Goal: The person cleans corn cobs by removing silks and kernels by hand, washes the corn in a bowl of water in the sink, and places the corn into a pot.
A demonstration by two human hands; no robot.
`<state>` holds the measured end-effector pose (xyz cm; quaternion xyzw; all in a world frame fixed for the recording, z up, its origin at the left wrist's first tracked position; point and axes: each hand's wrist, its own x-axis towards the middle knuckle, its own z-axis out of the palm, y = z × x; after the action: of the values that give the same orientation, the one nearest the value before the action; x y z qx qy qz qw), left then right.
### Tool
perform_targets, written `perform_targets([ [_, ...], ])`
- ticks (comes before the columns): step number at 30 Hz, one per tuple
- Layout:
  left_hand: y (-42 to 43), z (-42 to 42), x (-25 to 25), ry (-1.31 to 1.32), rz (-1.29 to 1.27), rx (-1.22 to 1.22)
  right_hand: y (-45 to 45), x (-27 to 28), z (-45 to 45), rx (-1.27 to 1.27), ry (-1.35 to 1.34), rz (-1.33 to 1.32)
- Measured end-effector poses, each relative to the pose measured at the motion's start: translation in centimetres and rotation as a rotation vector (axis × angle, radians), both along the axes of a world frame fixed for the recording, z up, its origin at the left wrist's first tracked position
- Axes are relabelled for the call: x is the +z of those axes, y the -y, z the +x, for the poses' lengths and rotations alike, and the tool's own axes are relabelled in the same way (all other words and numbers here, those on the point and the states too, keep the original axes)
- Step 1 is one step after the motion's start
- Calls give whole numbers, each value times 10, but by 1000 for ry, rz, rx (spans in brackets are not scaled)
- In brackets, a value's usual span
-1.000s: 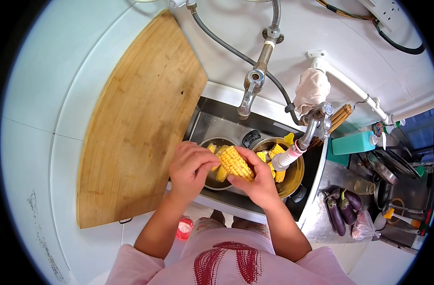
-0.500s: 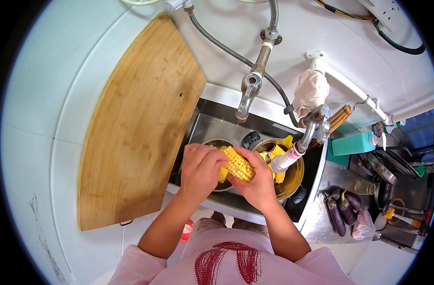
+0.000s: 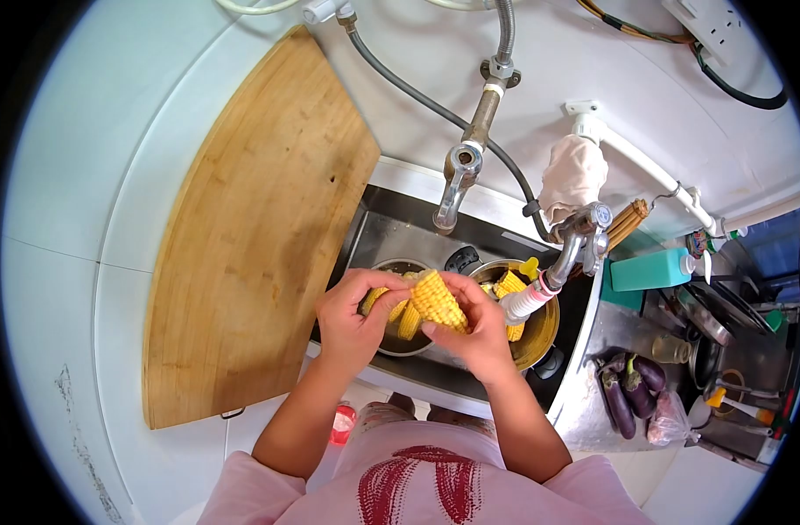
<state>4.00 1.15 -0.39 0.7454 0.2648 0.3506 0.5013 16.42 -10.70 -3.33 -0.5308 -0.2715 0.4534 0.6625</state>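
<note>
Before me, a pale, glossy wall (image 3: 426, 44) fills the upper centre, with a white pipe (image 3: 649, 166) slanting across the upper right below a white socket strip (image 3: 719, 35). Bluish-white panels (image 3: 59, 192) line the far left, beside a broad wooden board (image 3: 251, 227). I face a steel sink (image 3: 396, 238) at centre; a metal tabletop (image 3: 584, 402) continues lower right. Pale floor (image 3: 623, 477) shows at the bottom, under bright, soft light.

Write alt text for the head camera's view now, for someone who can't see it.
Two bare hands, left and right, work on a piece of yellow corn above a sink holding two pots of corn; a wooden board lies left, eggplants right.
</note>
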Motion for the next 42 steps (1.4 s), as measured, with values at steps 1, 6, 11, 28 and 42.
perform_targets([
  [1, 1, -2, 0, -29, -4, 17, 0, 1, 1, 1, 2, -1],
  [6, -2, -2, 4, 5, -45, 35, 0, -4, 6, 109, -536, 233],
  [11, -2, 2, 29, -85, -7, -60, -1, -8, 6, 124, -407, 235],
  [28, -27, 1, 55, -346, 275, -301, -5, -2, -1, 23, 79, 121],
  [42, -21, -6, 34, -314, 263, -333, -14, -7, -1, -59, -222, 59],
])
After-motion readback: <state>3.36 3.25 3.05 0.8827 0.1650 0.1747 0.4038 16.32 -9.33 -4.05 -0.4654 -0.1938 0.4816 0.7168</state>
